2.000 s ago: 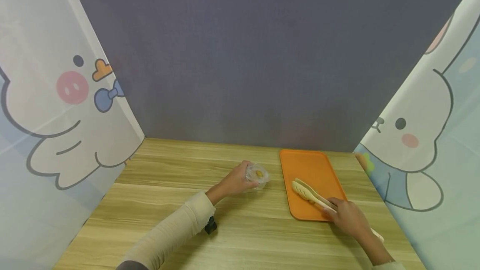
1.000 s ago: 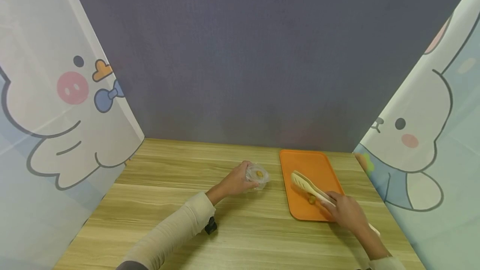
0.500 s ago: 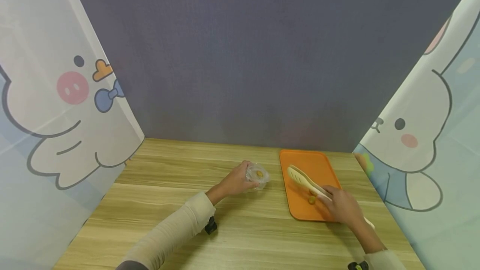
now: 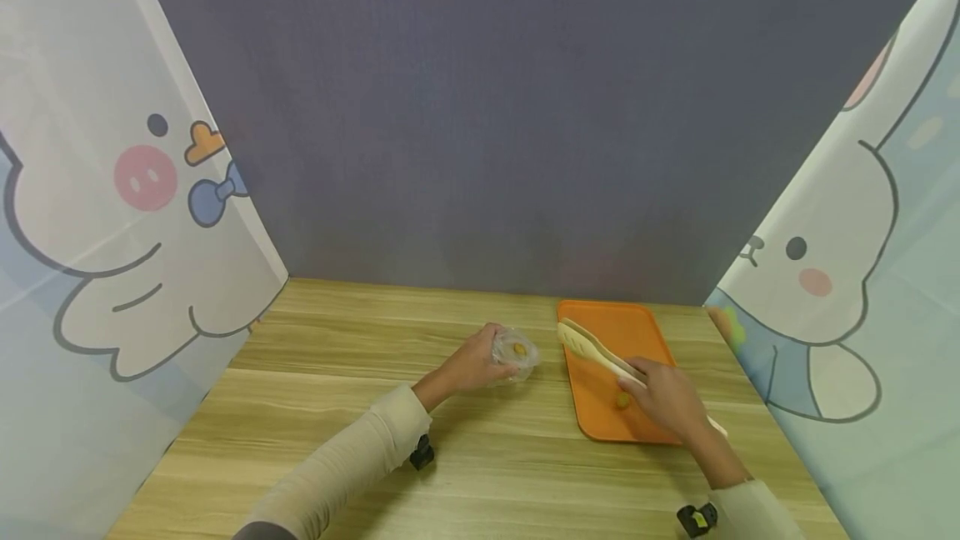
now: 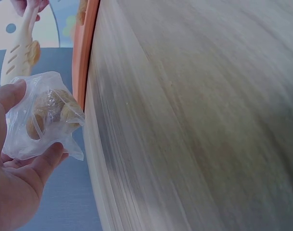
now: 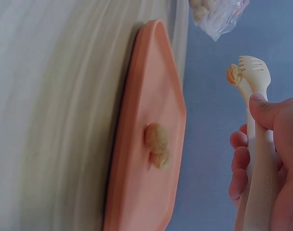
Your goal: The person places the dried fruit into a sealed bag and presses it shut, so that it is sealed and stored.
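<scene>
My left hand (image 4: 472, 361) grips the side of a clear plastic bag (image 5: 21, 137), its mouth open and several tan, walnut-like balls (image 5: 50, 103) inside. Over the orange tray (image 4: 618, 319), my right hand (image 4: 663, 398) holds cream slotted tongs (image 4: 600, 355), tips pointing towards the bag. One walnut-like ball (image 6: 234, 74) is pinched between the tong tips, above the tray and apart from the bag. Two more such balls (image 6: 156, 138) lie touching on the tray, partly beneath the right hand in the head view.
Wood-grain table (image 4: 322, 407) stretches under both hands, with a dark grey panel (image 4: 480, 123) behind. Cartoon-printed panels (image 4: 832, 273) stand at both sides. A black wrist device (image 4: 697, 519) sits under the right sleeve, another (image 4: 422, 451) under the left.
From low over the tray, the tongs have risen and moved left towards the bag, carrying one ball. Balls on the tray have come into sight. The left hand and bag have stayed put.
</scene>
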A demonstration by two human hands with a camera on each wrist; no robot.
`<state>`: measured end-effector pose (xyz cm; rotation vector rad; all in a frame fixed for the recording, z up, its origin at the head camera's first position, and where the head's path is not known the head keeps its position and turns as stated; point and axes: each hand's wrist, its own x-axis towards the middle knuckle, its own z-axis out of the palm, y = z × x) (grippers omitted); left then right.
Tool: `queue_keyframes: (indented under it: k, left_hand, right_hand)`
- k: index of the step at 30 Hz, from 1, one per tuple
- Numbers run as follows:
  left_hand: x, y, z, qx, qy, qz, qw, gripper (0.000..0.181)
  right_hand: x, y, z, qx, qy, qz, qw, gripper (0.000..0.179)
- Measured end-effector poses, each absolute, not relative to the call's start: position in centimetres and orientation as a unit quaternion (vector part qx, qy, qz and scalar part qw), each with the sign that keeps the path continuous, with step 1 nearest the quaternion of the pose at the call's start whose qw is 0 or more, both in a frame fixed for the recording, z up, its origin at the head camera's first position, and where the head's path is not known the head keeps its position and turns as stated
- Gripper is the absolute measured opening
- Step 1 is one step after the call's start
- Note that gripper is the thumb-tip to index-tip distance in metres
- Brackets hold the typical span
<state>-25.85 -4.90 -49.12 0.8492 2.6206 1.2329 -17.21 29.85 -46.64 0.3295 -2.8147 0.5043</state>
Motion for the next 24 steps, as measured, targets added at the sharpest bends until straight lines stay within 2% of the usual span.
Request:
queue_keyframes:
  k: [24]
  left_hand:
    - [-25.6,-4.5,-48.8,0.286,0.87,0.396,0.061,0.073]
  right_hand:
    - [-18.9,24.6,-45.6,0.14,-0.957,0.211,0.141,0.036]
